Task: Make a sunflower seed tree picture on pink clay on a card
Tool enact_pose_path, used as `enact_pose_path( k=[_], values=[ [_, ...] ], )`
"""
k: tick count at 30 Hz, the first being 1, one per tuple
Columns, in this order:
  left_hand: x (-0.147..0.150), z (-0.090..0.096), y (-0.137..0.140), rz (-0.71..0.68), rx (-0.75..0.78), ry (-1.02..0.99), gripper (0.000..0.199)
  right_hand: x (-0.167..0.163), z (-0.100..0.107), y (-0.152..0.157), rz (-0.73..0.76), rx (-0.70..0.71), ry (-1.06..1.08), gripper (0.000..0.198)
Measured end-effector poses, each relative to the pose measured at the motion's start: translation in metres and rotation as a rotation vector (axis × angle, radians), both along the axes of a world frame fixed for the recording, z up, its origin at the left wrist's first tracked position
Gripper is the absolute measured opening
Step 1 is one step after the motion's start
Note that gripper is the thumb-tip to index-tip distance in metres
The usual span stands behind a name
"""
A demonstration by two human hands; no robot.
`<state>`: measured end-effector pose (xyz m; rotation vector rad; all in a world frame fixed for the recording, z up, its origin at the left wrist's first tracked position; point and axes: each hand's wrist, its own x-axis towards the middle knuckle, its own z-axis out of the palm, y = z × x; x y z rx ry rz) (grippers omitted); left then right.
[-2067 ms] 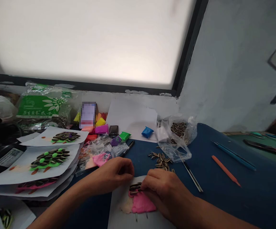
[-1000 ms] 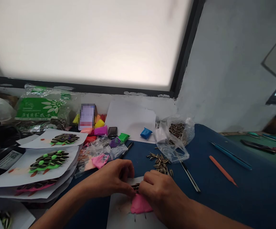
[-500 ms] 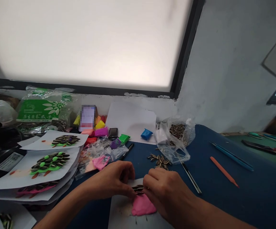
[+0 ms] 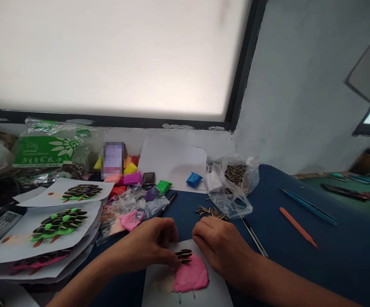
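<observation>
Pink clay [image 4: 191,275] lies flattened on a white sheet of paper [image 4: 218,294], with a few striped sunflower seeds [image 4: 184,256] set in its upper left edge. Pale clay [image 4: 166,282] smears out to its left, and two short drawn lines run below it. My left hand [image 4: 154,245] rests at the sheet's left side, thumb beside the seeds and apart from the curled fingers. My right hand [image 4: 221,245] is just beyond the clay's upper right, fingers bent together; their tips are hidden. Loose seeds [image 4: 209,211] lie behind it.
Finished-looking seed pictures [image 4: 60,224] are stacked at left. Behind are clay packets [image 4: 163,186], a blue packet [image 4: 194,179] and a plastic bag of seeds [image 4: 236,177]. A pen [image 4: 254,236], an orange tool [image 4: 298,228] and a blue tool [image 4: 309,207] lie at right.
My right hand has drawn off the seeds and clay toward the upper right, uncovering more of the pink clay. My left hand stays by the seeds. The view has shifted slightly.
</observation>
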<state>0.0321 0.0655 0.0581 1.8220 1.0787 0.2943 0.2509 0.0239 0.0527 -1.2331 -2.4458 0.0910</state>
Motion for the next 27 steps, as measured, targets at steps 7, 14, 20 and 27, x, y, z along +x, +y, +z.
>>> enact_pose_path(
  k=[7, 14, 20, 27],
  values=[
    [0.0004, -0.0014, 0.0009, -0.004, -0.003, 0.003, 0.032, 0.0014, -0.0008, -0.0016, 0.030, 0.002, 0.096, 0.018],
    [-0.0013, 0.0046, -0.0008, -0.008, -0.007, 0.004, 0.029, -0.0005, 0.0046, -0.0059, 0.173, -0.154, 0.324, 0.015],
    [0.0000, 0.0045, -0.0012, -0.006, -0.015, -0.016, 0.027, -0.0011, -0.0022, -0.0050, 0.177, -0.157, 0.320, 0.015],
    [-0.0017, 0.0026, -0.0014, -0.013, -0.018, -0.032, 0.028, -0.0045, -0.0011, -0.0078, 0.158, -0.162, 0.279, 0.015]
  ],
)
